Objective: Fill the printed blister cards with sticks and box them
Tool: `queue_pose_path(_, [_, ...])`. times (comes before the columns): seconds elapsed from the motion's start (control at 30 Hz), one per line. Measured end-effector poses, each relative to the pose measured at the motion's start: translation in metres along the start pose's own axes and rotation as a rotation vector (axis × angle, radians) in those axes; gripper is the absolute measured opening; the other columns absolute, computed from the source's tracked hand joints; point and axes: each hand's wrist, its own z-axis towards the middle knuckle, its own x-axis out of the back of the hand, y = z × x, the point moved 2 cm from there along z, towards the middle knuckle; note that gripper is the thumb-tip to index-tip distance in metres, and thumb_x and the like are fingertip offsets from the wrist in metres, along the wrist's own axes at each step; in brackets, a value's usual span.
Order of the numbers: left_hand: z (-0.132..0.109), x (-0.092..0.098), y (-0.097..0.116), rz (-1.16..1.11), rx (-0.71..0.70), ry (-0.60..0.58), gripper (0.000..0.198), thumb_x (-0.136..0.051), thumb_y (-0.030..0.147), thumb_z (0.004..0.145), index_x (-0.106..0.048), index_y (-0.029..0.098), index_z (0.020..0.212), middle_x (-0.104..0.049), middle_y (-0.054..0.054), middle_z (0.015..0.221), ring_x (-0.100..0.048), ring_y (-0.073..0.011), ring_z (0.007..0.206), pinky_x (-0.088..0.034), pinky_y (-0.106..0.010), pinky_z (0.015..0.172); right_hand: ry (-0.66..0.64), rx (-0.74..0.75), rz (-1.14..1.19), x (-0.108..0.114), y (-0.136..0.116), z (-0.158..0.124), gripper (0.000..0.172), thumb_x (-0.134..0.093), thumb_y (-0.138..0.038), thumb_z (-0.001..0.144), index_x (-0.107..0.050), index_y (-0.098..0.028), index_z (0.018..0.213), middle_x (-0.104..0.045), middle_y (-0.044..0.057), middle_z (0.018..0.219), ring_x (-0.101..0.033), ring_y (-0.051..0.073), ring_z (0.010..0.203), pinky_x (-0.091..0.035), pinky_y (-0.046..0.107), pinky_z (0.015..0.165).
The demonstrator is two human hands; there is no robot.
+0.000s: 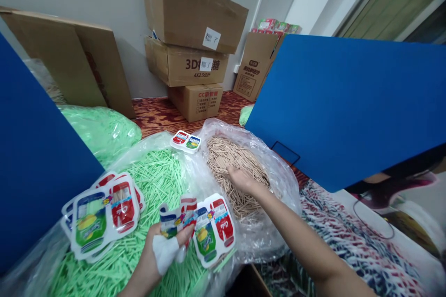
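The packets (209, 232) are gripped by the closed fingers (184, 236) of the left hand (158, 255). The sticks (226, 155) are touched by the fingers (232, 174) of the right hand (241, 180); their grip cannot be told.

Packets (104, 216) on bagged straws (153, 181) at left, bagged sticks (230, 158) right (boxes (190, 41) behind).

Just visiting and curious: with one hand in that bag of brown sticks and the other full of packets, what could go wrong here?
1. The left hand grips several fanned packets past a wrapped thumb; one might slip into the green sticks below.
2. The right hand is in the tan sticks, whose clear plastic bag sags open; some could spill or mix with the green ones.
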Motion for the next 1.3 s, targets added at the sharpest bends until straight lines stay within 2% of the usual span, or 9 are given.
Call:
queue_pose_path(0.3, [-0.004, -0.006, -0.005, -0.024, -0.037, 0.008, 0.03, -0.079, 0.041, 0.059, -0.073, 0.013, 0.069, -0.074, -0.006, 0.063, -0.067, -0.0213, 0.054, -0.053, -0.027, 0.053, 0.071, -0.004, -0.08, -0.006, -0.003, 0.01, 0.027, -0.038, -0.009, 0.087, -0.052, -0.011, 0.11, -0.066, 0.019, 0.102, -0.063, 0.027, 0.095, -0.045, 0.036, 0.078])
queue_pose_path(0.5, [0.001, 0.003, -0.01, -0.023, -0.012, 0.013, 0.028, -0.079, 0.039, 0.059, -0.073, 0.013, 0.067, -0.074, -0.006, 0.062, -0.068, -0.0228, 0.056, -0.055, -0.028, 0.055, 0.195, 0.006, 0.011, 0.015, 0.008, -0.003, 0.025, -0.038, -0.011, 0.087, -0.053, -0.011, 0.107, -0.054, 0.023, 0.118, -0.051, 0.032, 0.113, -0.039, 0.044, 0.089])
queue_pose_path(0.57, [0.002, 0.003, -0.009, -0.038, -0.01, -0.002, 0.027, -0.08, 0.038, 0.058, -0.074, 0.014, 0.069, -0.075, -0.007, 0.065, -0.069, -0.0246, 0.06, -0.057, -0.03, 0.058, 0.219, 0.024, 0.059, 0.021, 0.011, -0.011, 0.024, -0.035, -0.015, 0.09, -0.052, -0.012, 0.107, -0.056, 0.021, 0.115, -0.053, 0.027, 0.109, -0.039, 0.041, 0.09])
queue_pose_path(0.63, [0.002, 0.001, -0.008, -0.057, -0.018, -0.008, 0.027, -0.08, 0.037, 0.059, -0.074, 0.014, 0.072, -0.076, -0.007, 0.068, -0.07, -0.0254, 0.063, -0.057, -0.031, 0.06, 0.224, 0.072, 0.224, 0.02, 0.011, -0.019, 0.024, -0.03, -0.021, 0.094, -0.05, -0.015, 0.107, -0.061, 0.013, 0.101, -0.059, 0.02, 0.093, -0.044, 0.034, 0.083])
queue_pose_path(0.7, [0.002, -0.001, -0.006, -0.065, -0.03, -0.024, 0.027, -0.079, 0.037, 0.06, -0.074, 0.013, 0.073, -0.076, -0.008, 0.071, -0.071, -0.0256, 0.065, -0.058, -0.031, 0.061, 0.228, 0.131, 0.697, 0.013, 0.005, -0.024, 0.024, -0.031, -0.033, 0.095, -0.049, -0.018, 0.103, -0.06, 0.004, 0.085, -0.058, 0.014, 0.074, -0.046, 0.028, 0.073])
queue_pose_path(0.8, [0.001, -0.004, -0.004, -0.041, -0.06, -0.062, 0.027, -0.079, 0.035, 0.06, -0.074, 0.013, 0.074, -0.076, -0.008, 0.071, -0.071, -0.0258, 0.066, -0.058, -0.032, 0.063, 0.226, 0.168, 1.405, -0.001, -0.011, -0.029, 0.033, -0.044, -0.052, 0.087, -0.049, -0.021, 0.098, -0.049, -0.003, 0.071, -0.051, 0.012, 0.06, -0.046, 0.028, 0.065])
queue_pose_path(0.97, [-0.002, -0.005, 0.0, -0.009, -0.1, -0.059, 0.024, -0.077, 0.034, 0.064, -0.074, 0.014, 0.076, -0.076, -0.006, 0.071, -0.07, -0.0248, 0.065, -0.058, -0.033, 0.063, 0.17, 0.217, 1.781, 0.008, -0.051, -0.046, 0.04, -0.063, -0.053, 0.075, -0.05, -0.02, 0.094, -0.043, -0.006, 0.067, -0.048, 0.01, 0.058, -0.044, 0.026, 0.063])
queue_pose_path(1.17, [-0.007, -0.012, 0.01, 0.012, -0.24, -0.023, 0.018, -0.072, 0.032, 0.07, -0.07, 0.014, 0.067, -0.068, -0.004, 0.06, -0.064, -0.0204, 0.059, -0.055, -0.032, 0.06, 0.46, 0.548, 1.784, 0.055, -0.109, -0.082, 0.019, -0.045, -0.042, 0.093, -0.046, -0.023, 0.096, -0.048, -0.004, 0.069, -0.051, 0.013, 0.074, -0.043, 0.033, 0.084])
queue_pose_path(1.3, [-0.009, -0.013, 0.015, 0.092, -0.335, 0.038, 0.019, -0.074, 0.024, 0.067, -0.06, 0.016, 0.057, -0.058, 0.003, 0.053, -0.055, -0.0148, 0.053, -0.052, -0.027, 0.058, 0.606, 0.655, 1.576, 0.062, -0.14, -0.097, 0.016, -0.037, -0.038, 0.097, -0.044, -0.024, 0.096, -0.048, -0.003, 0.071, -0.052, 0.014, 0.078, -0.042, 0.035, 0.087])
